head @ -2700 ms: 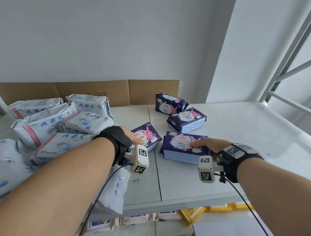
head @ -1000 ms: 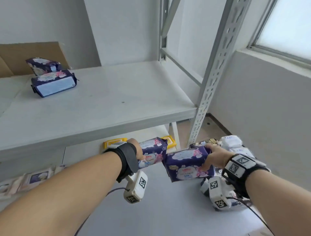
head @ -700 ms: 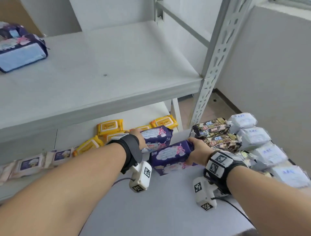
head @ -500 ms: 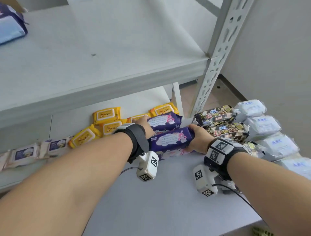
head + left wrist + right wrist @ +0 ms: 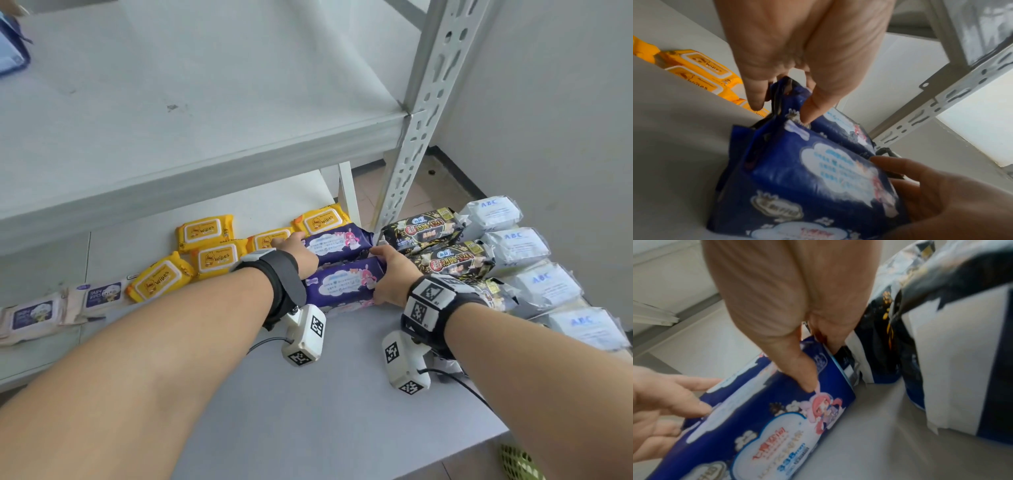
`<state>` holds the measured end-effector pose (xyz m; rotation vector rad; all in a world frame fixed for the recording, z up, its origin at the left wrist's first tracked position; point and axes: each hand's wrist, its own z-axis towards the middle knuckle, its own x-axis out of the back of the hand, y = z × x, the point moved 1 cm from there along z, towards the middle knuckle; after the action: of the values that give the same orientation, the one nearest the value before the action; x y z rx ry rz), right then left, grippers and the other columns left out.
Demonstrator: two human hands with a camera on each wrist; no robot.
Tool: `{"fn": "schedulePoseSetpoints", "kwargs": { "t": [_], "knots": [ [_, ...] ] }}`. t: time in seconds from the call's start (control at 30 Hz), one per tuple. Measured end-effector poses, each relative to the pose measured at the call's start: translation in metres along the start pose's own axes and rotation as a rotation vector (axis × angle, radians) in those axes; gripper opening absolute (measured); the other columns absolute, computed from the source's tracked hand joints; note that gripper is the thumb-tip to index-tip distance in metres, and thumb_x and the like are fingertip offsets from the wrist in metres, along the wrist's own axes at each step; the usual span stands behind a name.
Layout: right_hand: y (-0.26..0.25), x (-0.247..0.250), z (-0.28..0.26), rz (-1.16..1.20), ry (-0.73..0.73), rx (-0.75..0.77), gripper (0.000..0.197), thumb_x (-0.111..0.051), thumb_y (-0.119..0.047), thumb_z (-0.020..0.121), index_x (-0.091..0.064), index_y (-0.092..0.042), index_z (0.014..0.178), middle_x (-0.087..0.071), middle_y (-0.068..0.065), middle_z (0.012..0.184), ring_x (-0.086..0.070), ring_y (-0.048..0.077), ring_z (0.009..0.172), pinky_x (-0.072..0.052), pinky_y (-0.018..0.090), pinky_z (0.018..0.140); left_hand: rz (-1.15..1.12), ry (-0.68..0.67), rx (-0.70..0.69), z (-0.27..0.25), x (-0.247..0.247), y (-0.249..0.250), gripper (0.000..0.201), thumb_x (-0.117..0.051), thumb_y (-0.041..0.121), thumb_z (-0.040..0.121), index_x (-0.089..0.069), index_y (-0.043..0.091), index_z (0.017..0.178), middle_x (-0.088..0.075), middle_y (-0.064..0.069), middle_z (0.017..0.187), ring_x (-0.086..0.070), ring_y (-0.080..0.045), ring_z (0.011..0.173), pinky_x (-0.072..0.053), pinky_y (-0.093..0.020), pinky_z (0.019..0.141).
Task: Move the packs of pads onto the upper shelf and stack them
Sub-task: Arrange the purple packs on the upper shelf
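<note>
Two purple packs of pads lie side by side on a grey tabletop (image 5: pixel 308 394) below the upper shelf (image 5: pixel 205 102). My left hand (image 5: pixel 297 249) pinches the left end of the far purple pack (image 5: pixel 337 241); in the left wrist view the left hand (image 5: pixel 783 105) nips its folded seal between thumb and finger. My right hand (image 5: pixel 384 270) grips the right end of the near purple pack (image 5: pixel 342 286). In the right wrist view the right hand (image 5: pixel 818 363) has its thumb on top of the near pack (image 5: pixel 777 410). Another purple pack (image 5: pixel 10 58) lies on the upper shelf, far left.
Yellow wipes packs (image 5: pixel 205 233) and pale flat packs (image 5: pixel 34 315) lie on the lower shelf. Black-and-gold packs (image 5: pixel 424 228) and white ABC packs (image 5: pixel 513 241) crowd the tabletop to the right. The perforated shelf upright (image 5: pixel 411 137) stands just behind the hands.
Both hands carried a purple pack each from the upper shelf down to the grey tabletop. The packs now sit side by side against the lower shelf's edge.
</note>
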<state>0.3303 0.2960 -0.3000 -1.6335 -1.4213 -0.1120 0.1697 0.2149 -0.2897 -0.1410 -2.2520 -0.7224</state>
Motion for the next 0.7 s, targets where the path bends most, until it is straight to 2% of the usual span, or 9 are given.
{"fn": "schedulePoseSetpoints", "kwargs": {
  "t": [0.07, 0.13, 0.2, 0.27, 0.3, 0.37, 0.5, 0.57, 0.7],
  "knots": [
    [-0.008, 0.006, -0.007, 0.036, 0.014, -0.008, 0.089, -0.077, 0.005, 0.066, -0.036, -0.023, 0.14, -0.055, 0.004, 0.127, -0.057, 0.022, 0.108, -0.053, 0.029, 0.077, -0.004, 0.0, -0.005, -0.011, 0.011, -0.001, 0.063, -0.06, 0.016, 0.085, -0.036, 0.02, 0.143, -0.037, -0.01, 0.143, -0.048, -0.026, 0.123, -0.041, -0.028, 0.1],
    [-0.02, 0.013, -0.016, 0.06, 0.037, -0.002, 0.085, -0.077, 0.003, 0.067, -0.039, -0.022, 0.139, -0.056, 0.005, 0.12, -0.057, 0.022, 0.101, -0.05, 0.024, 0.067, -0.034, -0.008, -0.034, -0.022, 0.026, 0.0, 0.051, -0.063, 0.015, 0.082, -0.048, 0.018, 0.131, -0.051, -0.008, 0.129, -0.054, -0.025, 0.114, -0.045, -0.028, 0.094],
    [-0.039, 0.019, -0.027, 0.068, 0.071, 0.042, 0.077, -0.077, -0.001, 0.069, -0.045, -0.021, 0.135, -0.056, 0.006, 0.125, -0.055, 0.022, 0.104, -0.046, 0.024, 0.07, -0.095, 0.002, -0.067, -0.038, 0.045, 0.001, 0.029, -0.065, 0.014, 0.081, -0.059, 0.019, 0.109, -0.054, -0.002, 0.106, -0.055, -0.022, 0.1, -0.043, -0.023, 0.08],
    [-0.063, 0.026, -0.041, 0.073, 0.073, 0.119, 0.07, -0.077, -0.004, 0.07, -0.05, -0.02, 0.132, -0.056, 0.004, 0.129, -0.052, 0.017, 0.105, -0.044, 0.025, 0.078, -0.16, -0.002, -0.111, -0.055, 0.065, 0.001, 0.036, -0.067, 0.013, 0.081, -0.061, 0.014, 0.117, -0.053, 0.003, 0.094, -0.055, -0.018, 0.093, -0.042, -0.02, 0.072],
    [-0.077, 0.029, -0.049, 0.078, 0.062, 0.158, 0.066, -0.077, -0.005, 0.07, -0.053, -0.019, 0.13, -0.057, 0.002, 0.128, -0.052, 0.015, 0.104, -0.045, 0.026, 0.082, -0.182, -0.008, -0.134, -0.064, 0.077, 0.001, 0.045, -0.068, 0.014, 0.081, -0.058, 0.013, 0.125, -0.058, 0.003, 0.097, -0.057, -0.019, 0.095, -0.045, -0.02, 0.073],
    [-0.11, 0.036, -0.065, 0.114, 0.042, 0.222, 0.06, -0.077, -0.004, 0.07, -0.057, -0.017, 0.124, -0.062, 0.002, 0.121, -0.057, 0.015, 0.103, -0.049, 0.029, 0.089, -0.23, -0.002, -0.165, -0.082, 0.105, 0.0, 0.055, -0.07, 0.018, 0.081, -0.052, 0.013, 0.132, -0.063, -0.004, 0.115, -0.06, -0.021, 0.105, -0.047, -0.023, 0.085],
    [-0.19, 0.043, -0.092, 0.183, 0.037, 0.355, 0.049, -0.077, -0.002, 0.07, -0.062, -0.011, 0.116, -0.066, 0.004, 0.101, -0.061, 0.017, 0.087, -0.048, 0.027, 0.075, -0.32, 0.132, -0.218, -0.114, 0.185, -0.01, 0.047, -0.07, 0.026, 0.081, -0.057, 0.017, 0.124, -0.06, 0.0, 0.102, -0.059, -0.016, 0.09, -0.045, -0.022, 0.079],
    [-0.232, 0.041, -0.103, 0.192, 0.034, 0.418, 0.046, -0.078, -0.006, 0.071, -0.063, -0.012, 0.115, -0.065, 0.0, 0.095, -0.061, 0.017, 0.087, -0.046, 0.027, 0.075, -0.38, 0.227, -0.215, -0.127, 0.23, -0.023, 0.046, -0.069, 0.03, 0.08, -0.057, 0.02, 0.123, -0.062, 0.001, 0.106, -0.058, -0.017, 0.094, -0.048, -0.026, 0.085],
    [-0.309, 0.022, -0.108, 0.21, 0.019, 0.485, 0.048, -0.079, -0.015, 0.073, -0.061, -0.015, 0.117, -0.066, 0.003, 0.107, -0.06, 0.017, 0.095, -0.048, 0.031, 0.088, -0.537, 0.355, -0.164, -0.138, 0.318, -0.064, 0.049, -0.063, 0.024, 0.085, -0.051, 0.012, 0.131, -0.057, -0.003, 0.107, -0.053, -0.02, 0.088, -0.045, -0.029, 0.078]
  ]
}}
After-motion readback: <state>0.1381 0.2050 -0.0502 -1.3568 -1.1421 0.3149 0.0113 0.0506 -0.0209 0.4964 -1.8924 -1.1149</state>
